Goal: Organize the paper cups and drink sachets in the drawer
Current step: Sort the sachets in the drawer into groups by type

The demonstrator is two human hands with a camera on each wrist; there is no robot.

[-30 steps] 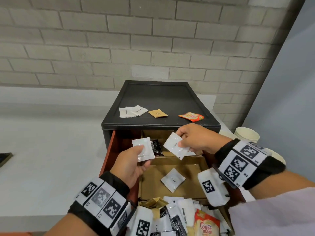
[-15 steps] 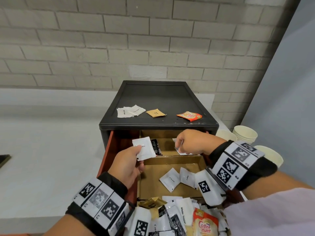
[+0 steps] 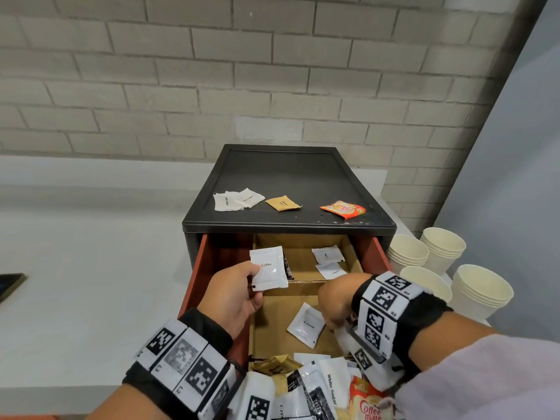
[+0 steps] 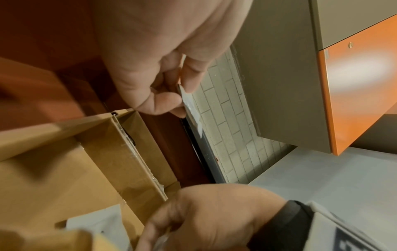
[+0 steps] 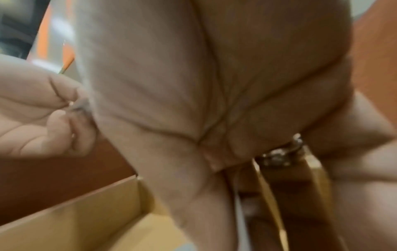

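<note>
Open drawer (image 3: 212, 268): "Coffee" sachet (image 3: 268, 268), "Cream" sachet (image 3: 306, 324), perhaps "Coffee mate" (image 3: 368, 403).

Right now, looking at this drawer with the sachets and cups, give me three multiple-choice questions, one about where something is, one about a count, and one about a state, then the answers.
1. Where does the orange sachet lie?
A. on top of the black cabinet
B. in the far drawer compartment
C. inside a paper cup

2. How many white sachets lie in the far compartment of the drawer?
A. none
B. two
C. five

3. What is the left hand doing?
A. resting flat on the counter
B. pinching a white sachet marked Coffee
C. gripping a paper cup

Answers: 1 A, it sits at the right front of the cabinet top. 2 B, two white sachets lie there by the right wall. 3 B, thumb and fingers pinch the sachet's lower left edge above the open drawer.
</note>
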